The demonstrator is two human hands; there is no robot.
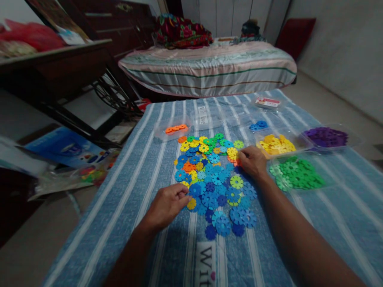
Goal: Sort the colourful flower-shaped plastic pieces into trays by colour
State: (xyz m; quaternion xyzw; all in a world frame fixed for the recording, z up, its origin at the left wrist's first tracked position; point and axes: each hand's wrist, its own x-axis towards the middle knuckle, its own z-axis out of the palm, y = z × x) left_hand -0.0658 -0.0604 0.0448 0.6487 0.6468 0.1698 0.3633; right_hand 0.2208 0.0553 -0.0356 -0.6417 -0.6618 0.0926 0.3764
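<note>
Hands worked a pile of snowflake discs [214, 179] spread on the striped cloth [131, 167]; left hand [167, 205] lay at the pile's near-left edge, fingers pinched on a yellow disc [191, 204]; right hand [253, 162] curled at the far-right edge over an orange disc [236, 161], grip unclear, just beside the yellow tray [277, 145] and green tray [296, 173]

home bedroom, bed [209, 67], dresser [119, 24]

cloth lettering [206, 263]: cut off below | right hand [253, 161] fingertips: hidden
</note>
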